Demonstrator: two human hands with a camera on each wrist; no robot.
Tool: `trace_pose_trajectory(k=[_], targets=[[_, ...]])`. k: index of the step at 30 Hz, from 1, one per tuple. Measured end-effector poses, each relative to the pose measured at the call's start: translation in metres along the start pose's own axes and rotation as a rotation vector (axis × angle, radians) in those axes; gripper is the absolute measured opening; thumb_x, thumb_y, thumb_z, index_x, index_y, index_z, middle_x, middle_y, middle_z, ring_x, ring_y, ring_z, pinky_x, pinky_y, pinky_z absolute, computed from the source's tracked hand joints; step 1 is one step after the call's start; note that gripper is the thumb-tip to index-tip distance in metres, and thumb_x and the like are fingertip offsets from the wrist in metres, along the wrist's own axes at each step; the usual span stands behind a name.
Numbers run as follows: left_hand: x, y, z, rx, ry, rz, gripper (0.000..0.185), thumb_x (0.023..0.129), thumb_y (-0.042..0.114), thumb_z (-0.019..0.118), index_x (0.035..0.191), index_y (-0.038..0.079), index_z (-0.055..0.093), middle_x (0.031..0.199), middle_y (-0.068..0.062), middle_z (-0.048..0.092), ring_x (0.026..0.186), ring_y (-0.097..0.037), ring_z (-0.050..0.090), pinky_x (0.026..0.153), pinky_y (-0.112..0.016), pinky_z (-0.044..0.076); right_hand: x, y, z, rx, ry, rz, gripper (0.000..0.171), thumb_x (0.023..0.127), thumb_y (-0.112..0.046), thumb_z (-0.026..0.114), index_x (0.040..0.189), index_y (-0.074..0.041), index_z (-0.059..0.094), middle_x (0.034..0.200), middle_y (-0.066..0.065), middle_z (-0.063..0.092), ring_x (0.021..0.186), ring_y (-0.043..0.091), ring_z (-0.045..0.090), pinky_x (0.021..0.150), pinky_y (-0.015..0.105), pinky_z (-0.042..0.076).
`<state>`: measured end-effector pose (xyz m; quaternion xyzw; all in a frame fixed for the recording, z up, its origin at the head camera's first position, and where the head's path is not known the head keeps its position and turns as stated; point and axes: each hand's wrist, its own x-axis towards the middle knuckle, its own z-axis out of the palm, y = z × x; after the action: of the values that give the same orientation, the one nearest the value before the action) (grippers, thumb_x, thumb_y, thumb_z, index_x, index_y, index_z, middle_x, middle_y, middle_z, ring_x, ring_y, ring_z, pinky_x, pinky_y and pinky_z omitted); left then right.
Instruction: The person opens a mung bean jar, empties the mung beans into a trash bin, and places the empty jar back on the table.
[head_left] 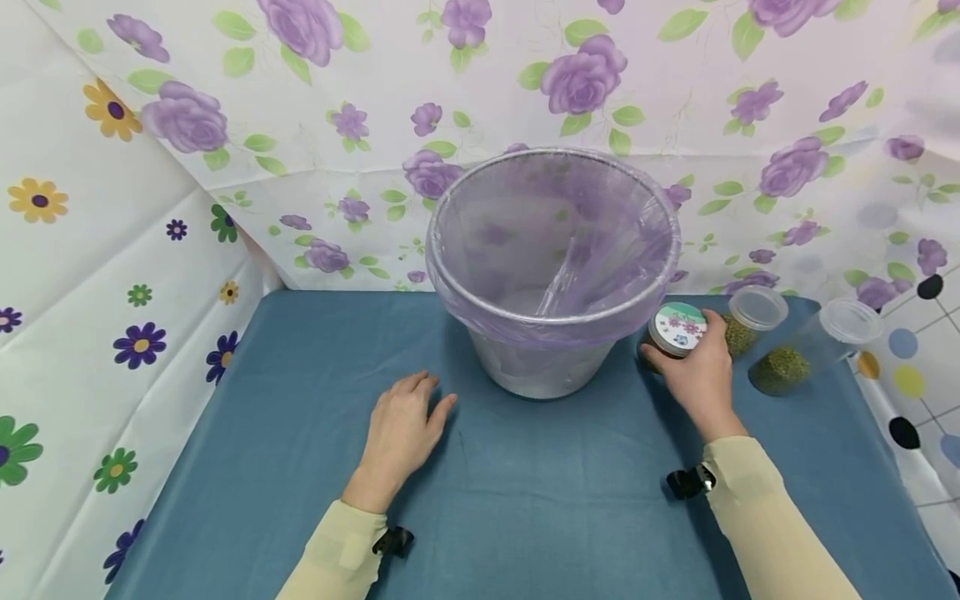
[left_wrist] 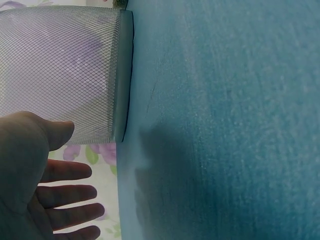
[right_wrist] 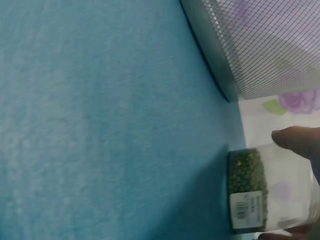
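Note:
A mesh waste bin (head_left: 551,275) lined with a clear purple bag stands in the middle of the blue table (head_left: 525,500). My right hand (head_left: 697,371) grips a small clear jar (head_left: 675,332) with a flowered lid, just right of the bin. The right wrist view shows this jar (right_wrist: 250,190) holding green beans at its bottom, with a thumb (right_wrist: 295,142) on its side. My left hand (head_left: 405,429) lies flat on the cloth left of the bin, fingers straight. In the left wrist view the left hand (left_wrist: 45,200) is spread beside the bin (left_wrist: 65,75).
Two more clear jars with green beans stand at the right: one upright (head_left: 753,317), one tilted (head_left: 817,346). Flowered sheets wall in the table at the back and both sides. Bare blue cloth lies in front of the bin.

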<state>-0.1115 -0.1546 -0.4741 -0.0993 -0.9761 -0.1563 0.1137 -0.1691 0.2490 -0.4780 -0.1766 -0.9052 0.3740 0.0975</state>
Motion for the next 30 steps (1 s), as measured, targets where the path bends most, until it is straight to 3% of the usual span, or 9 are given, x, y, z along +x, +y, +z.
trace_pose_trajectory(k=[6,12,18,30], targets=[[-0.001,0.001,-0.001,0.001,0.007,0.008,0.045,0.091,0.044,0.057,0.116,0.008,0.066,0.121,-0.013,0.062,0.113,-0.03,0.058,0.094,-0.049,0.046,-0.006,0.005,-0.002,0.053,0.009,0.029,0.112,0.065,-0.059,0.076,0.148,-0.014,0.015,0.138,0.02,0.042,0.123,0.039,0.045,0.097,0.058,0.037],[0.0,0.003,-0.003,0.005,0.012,0.03,0.044,0.091,0.044,0.057,0.114,0.008,0.066,0.115,-0.012,0.065,0.107,-0.03,0.061,0.09,-0.047,0.049,-0.018,0.004,-0.009,0.047,0.003,-0.02,0.111,0.059,-0.061,0.078,0.145,-0.012,0.028,0.131,0.016,0.05,0.118,0.034,0.051,0.092,0.054,0.043],[0.0,0.005,-0.005,-0.012,0.027,0.043,0.044,0.091,0.044,0.057,0.117,0.009,0.065,0.114,-0.01,0.066,0.105,-0.029,0.062,0.088,-0.045,0.05,-0.037,-0.006,-0.023,0.042,0.002,-0.061,0.111,0.056,-0.062,0.079,0.145,-0.016,0.03,0.131,0.013,0.051,0.116,0.033,0.051,0.089,0.054,0.042],[0.001,0.018,-0.01,-0.042,0.039,0.054,0.045,0.09,0.046,0.056,0.119,0.012,0.063,0.114,-0.008,0.065,0.106,-0.027,0.062,0.088,-0.044,0.05,-0.092,-0.02,-0.02,0.106,-0.045,-0.29,0.102,0.055,-0.052,0.085,0.139,-0.019,0.039,0.122,0.004,0.054,0.107,0.022,0.055,0.084,0.046,0.045]])
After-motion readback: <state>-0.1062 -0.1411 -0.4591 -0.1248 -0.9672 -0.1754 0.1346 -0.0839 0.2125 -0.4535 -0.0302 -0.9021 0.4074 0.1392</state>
